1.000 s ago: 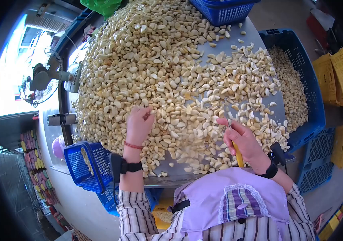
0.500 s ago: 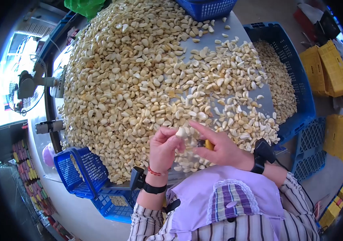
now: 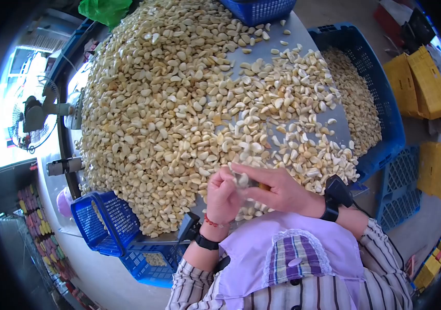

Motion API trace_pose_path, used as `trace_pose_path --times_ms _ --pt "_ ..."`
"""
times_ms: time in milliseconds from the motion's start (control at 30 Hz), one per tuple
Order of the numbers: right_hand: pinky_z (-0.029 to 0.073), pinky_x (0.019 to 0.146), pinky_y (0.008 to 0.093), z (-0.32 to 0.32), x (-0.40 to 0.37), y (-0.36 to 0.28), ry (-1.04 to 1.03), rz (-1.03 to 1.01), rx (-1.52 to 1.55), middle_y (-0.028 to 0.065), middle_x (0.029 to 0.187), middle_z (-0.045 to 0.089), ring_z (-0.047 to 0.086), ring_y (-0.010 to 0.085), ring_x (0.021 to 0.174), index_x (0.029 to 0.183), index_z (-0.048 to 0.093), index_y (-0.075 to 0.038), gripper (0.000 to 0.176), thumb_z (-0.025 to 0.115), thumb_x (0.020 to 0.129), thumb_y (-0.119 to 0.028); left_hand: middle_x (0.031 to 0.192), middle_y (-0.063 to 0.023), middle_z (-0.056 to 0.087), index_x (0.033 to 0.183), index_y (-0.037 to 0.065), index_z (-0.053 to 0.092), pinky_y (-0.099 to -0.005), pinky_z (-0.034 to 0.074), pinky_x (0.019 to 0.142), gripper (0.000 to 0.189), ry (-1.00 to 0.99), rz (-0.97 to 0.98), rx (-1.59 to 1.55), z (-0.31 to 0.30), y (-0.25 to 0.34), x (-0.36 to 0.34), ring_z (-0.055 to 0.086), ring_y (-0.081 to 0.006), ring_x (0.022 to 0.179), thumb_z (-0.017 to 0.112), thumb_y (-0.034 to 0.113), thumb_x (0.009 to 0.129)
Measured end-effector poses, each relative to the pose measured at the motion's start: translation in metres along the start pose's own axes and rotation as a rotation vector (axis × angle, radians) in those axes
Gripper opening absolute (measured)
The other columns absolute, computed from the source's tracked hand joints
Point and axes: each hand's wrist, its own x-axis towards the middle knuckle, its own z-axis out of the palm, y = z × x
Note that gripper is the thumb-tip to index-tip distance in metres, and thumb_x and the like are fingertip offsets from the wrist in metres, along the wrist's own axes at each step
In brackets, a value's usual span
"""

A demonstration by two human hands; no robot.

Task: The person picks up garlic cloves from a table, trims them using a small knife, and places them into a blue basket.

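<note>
In front of my chest, my left hand [image 3: 224,197] pinches a pale garlic clove [image 3: 242,180] between thumb and fingers. My right hand [image 3: 277,189] is closed around a small knife with a yellow handle [image 3: 264,186]; its greyish blade is blurred and partly hidden by the fingers. The knife's front end is close against the clove, though contact is hard to make out. Under and beyond both hands spreads a large heap of peeled garlic cloves [image 3: 153,113] on a grey metal tabletop [image 3: 269,50].
A big blue crate [image 3: 393,121] of cloves stands at the table's right side. Blue baskets [image 3: 94,227] sit at the lower left, another basket [image 3: 261,13] at the far edge. A fan [image 3: 34,113] is on the left; yellow crates [image 3: 421,85] lie right.
My left hand has moved right, bringing the clove to the knife. The right hand has shifted slightly, its fingers now reaching over the clove. The view has tilted a little.
</note>
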Motion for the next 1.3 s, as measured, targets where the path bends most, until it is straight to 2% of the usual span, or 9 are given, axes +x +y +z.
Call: trace_pose_path --times_ms 100,233,333,400,500,567,667,767,1300 --pt "0.040 0.048 0.0228 -0.010 -0.001 -0.010 0.009 0.454 0.387 -0.0008 0.067 0.054 0.050 0.0065 0.053 0.137 0.047 -0.015 0.045 0.056 0.093 -0.021 0.073 0.0013 0.054 0.085 0.014 0.048 -0.0123 0.034 0.044 0.026 -0.304 -0.029 -0.432 -0.021 0.009 0.004 0.048 -0.0037 0.052 0.060 0.036 0.091" --pt "0.038 0.047 0.0157 -0.021 -0.002 -0.001 0.120 0.525 0.576 -0.0034 0.068 0.051 0.043 0.0009 0.051 0.140 0.042 -0.014 0.046 0.052 0.096 -0.020 0.077 0.0035 0.058 0.105 0.011 0.059 -0.0238 0.045 0.056 0.024 0.212 0.352 -0.378 -0.035 0.084 0.025 0.054 -0.0143 0.064 0.060 0.029 0.088" --pt "0.038 0.046 0.0154 -0.017 -0.002 0.003 0.081 0.542 0.588 -0.0025 0.070 0.051 0.042 0.0009 0.050 0.141 0.040 -0.013 0.047 0.052 0.096 -0.021 0.083 -0.0004 0.065 0.109 0.011 0.063 -0.0317 0.048 0.066 0.033 0.477 0.560 0.640 -0.102 0.141 0.059 0.058 -0.0222 0.066 0.063 0.034 0.084" --pt "0.038 0.046 0.0156 -0.014 -0.001 0.000 0.051 0.556 0.591 -0.0025 0.071 0.052 0.043 0.0009 0.050 0.141 0.041 -0.013 0.047 0.052 0.096 -0.021 0.084 -0.0066 0.068 0.100 0.010 0.066 -0.0323 0.049 0.068 0.031 0.843 0.395 1.879 -0.105 0.158 0.085 0.061 -0.0241 0.070 0.064 0.035 0.083" --pt "0.039 0.046 0.0160 -0.014 0.001 -0.002 0.030 0.557 0.572 -0.0032 0.072 0.052 0.043 0.0009 0.051 0.140 0.041 -0.012 0.048 0.054 0.095 -0.022 0.085 -0.0146 0.067 0.104 0.004 0.064 -0.0364 0.050 0.072 0.036 0.721 0.318 2.185 -0.111 0.157 0.096 0.063 -0.0264 0.075 0.067 0.031 0.081" --pt "0.041 0.047 0.0167 -0.018 -0.003 -0.001 0.035 0.567 0.573 -0.0040 0.073 0.052 0.045 0.0010 0.055 0.140 0.042 -0.013 0.048 0.055 0.094 -0.022 0.084 -0.0117 0.066 0.099 0.004 0.062 -0.0297 0.049 0.064 0.029 0.709 0.308 2.164 -0.110 0.154 0.095 0.061 -0.0213 0.069 0.065 0.027 0.082" --pt "0.042 0.048 0.0169 -0.022 -0.007 0.002 0.047 0.580 0.618 -0.0036 0.077 0.053 0.047 0.0009 0.059 0.140 0.043 -0.014 0.048 0.056 0.094 -0.023 0.080 -0.0062 0.061 0.100 0.005 0.051 -0.0165 0.038 0.047 0.020 0.408 0.024 0.914 -0.075 0.138 0.074 0.053 -0.0049 0.060 0.059 0.007 0.081" --pt "0.041 0.049 0.0166 -0.020 -0.006 -0.002 0.045 0.558 0.570 -0.0031 0.080 0.054 0.049 0.0010 0.063 0.140 0.043 -0.016 0.050 0.057 0.093 -0.024 0.078 -0.0060 0.061 0.102 0.007 0.048 -0.0177 0.040 0.047 0.021 0.221 -0.011 0.492 -0.043 0.092 0.048 0.053 -0.0075 0.058 0.057 0.006 0.083" --pt "0.043 0.058 0.0197 -0.013 -0.010 -0.004 -0.167 0.529 0.611 -0.0042 0.073 0.054 0.048 0.0027 0.064 0.145 0.033 -0.019 0.059 0.058 0.092 -0.022 0.083 -0.0020 0.063 0.090 0.005 0.054 -0.0182 0.045 0.058 0.020 0.009 0.170 0.516 0.000 0.003 0.007 0.055 -0.0035 0.067 0.066 -0.003 0.077"
